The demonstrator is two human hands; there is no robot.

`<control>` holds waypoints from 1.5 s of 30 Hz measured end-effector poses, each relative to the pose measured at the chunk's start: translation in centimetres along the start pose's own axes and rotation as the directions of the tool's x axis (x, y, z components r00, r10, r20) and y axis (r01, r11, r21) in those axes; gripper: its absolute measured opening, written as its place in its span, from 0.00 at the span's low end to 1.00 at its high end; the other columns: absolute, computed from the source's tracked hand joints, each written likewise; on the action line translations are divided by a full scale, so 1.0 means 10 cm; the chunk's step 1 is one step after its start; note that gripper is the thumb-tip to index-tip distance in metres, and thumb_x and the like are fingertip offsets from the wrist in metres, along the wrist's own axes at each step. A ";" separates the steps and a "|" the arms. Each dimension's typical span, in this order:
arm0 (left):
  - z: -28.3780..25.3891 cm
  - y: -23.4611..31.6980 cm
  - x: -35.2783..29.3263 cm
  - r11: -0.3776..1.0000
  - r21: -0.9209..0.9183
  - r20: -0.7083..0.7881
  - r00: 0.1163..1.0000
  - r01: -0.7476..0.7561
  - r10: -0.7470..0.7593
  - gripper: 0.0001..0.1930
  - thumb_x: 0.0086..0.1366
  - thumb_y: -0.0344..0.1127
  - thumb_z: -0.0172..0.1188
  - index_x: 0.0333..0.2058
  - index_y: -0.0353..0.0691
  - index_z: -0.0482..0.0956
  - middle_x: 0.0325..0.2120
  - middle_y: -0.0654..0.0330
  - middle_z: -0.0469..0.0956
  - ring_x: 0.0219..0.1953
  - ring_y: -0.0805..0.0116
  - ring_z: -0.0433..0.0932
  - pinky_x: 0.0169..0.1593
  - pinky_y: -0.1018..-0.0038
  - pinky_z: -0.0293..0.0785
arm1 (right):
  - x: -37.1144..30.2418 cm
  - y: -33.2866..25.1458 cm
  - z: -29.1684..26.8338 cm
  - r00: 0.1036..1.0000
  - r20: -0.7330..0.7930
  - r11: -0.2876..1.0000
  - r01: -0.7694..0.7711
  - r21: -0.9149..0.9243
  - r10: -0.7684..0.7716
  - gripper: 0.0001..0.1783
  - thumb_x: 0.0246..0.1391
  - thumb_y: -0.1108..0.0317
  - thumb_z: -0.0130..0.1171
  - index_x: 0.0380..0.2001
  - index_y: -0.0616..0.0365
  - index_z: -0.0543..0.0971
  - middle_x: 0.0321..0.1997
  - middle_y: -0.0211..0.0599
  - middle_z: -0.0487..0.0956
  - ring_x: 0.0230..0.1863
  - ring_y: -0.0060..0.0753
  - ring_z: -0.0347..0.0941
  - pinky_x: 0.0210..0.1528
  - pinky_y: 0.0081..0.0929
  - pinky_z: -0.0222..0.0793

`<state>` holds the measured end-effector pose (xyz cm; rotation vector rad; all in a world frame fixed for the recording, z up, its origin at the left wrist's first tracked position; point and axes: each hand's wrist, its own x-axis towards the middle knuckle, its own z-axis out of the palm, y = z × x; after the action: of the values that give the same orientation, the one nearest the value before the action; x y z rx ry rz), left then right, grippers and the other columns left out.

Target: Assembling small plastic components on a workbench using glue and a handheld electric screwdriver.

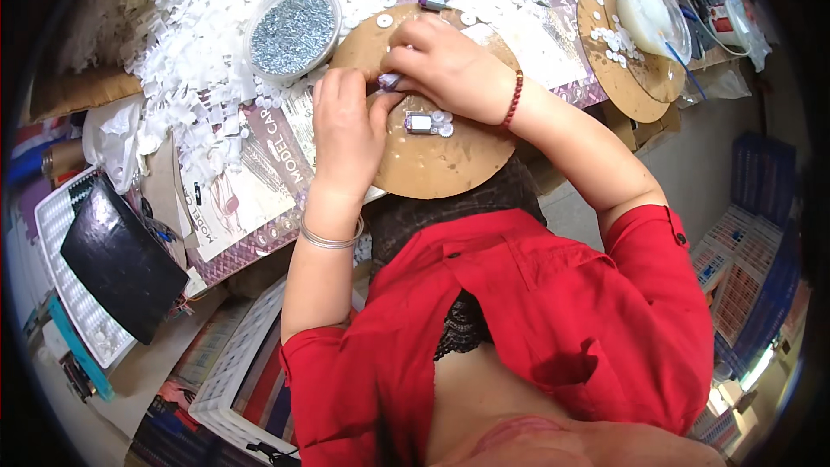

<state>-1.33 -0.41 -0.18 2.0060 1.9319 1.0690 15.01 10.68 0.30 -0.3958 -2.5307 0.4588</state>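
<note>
Centre frame, a round matt brown fibreboard disc (432, 164) carries a small shiny metal motor with a purple plastic end (421, 123). Upper left, a clear glossy plastic tub (293, 30) holds bright metal screws, ringed by matt white plastic pieces (194, 52). Lower left lies a smooth black sheet (121, 259).

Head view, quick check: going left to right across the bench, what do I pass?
Black pad → round tub of small metal parts → left hand → right hand, both pinching a small purple piece → second round wooden disc → clear plastic bowl.
</note>
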 end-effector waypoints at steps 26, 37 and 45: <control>-0.38 0.24 -0.95 0.437 -0.705 0.208 0.752 0.558 -0.626 0.11 0.59 0.20 0.69 0.40 0.28 0.80 0.36 0.58 0.81 0.37 0.75 0.81 0.42 0.80 0.79 | -0.39 -1.05 0.41 0.991 -0.026 0.975 -0.128 0.183 0.135 0.11 0.50 0.71 0.59 0.38 0.59 0.74 0.34 0.37 0.72 0.38 0.40 0.75 0.36 0.33 0.76; -0.35 0.24 -1.02 0.490 -0.653 0.178 0.745 0.578 -0.643 0.11 0.56 0.18 0.71 0.38 0.26 0.81 0.36 0.58 0.81 0.37 0.74 0.81 0.42 0.80 0.81 | -0.44 -1.05 0.49 0.996 0.001 0.980 -0.085 0.179 0.086 0.18 0.43 0.76 0.62 0.41 0.58 0.76 0.34 0.39 0.73 0.35 0.44 0.73 0.35 0.36 0.73; -0.44 0.30 -0.85 0.195 -0.883 0.245 0.774 0.427 -0.583 0.08 0.68 0.24 0.61 0.45 0.31 0.79 0.34 0.58 0.83 0.34 0.73 0.82 0.39 0.76 0.81 | -0.30 -1.03 0.27 0.979 -0.078 0.890 -0.138 0.434 0.190 0.16 0.52 0.72 0.65 0.44 0.59 0.75 0.41 0.46 0.75 0.43 0.51 0.74 0.43 0.39 0.74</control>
<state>-0.76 -10.29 1.56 0.5707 1.2807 1.5694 14.07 -0.28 0.86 -0.4534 -2.2063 1.0025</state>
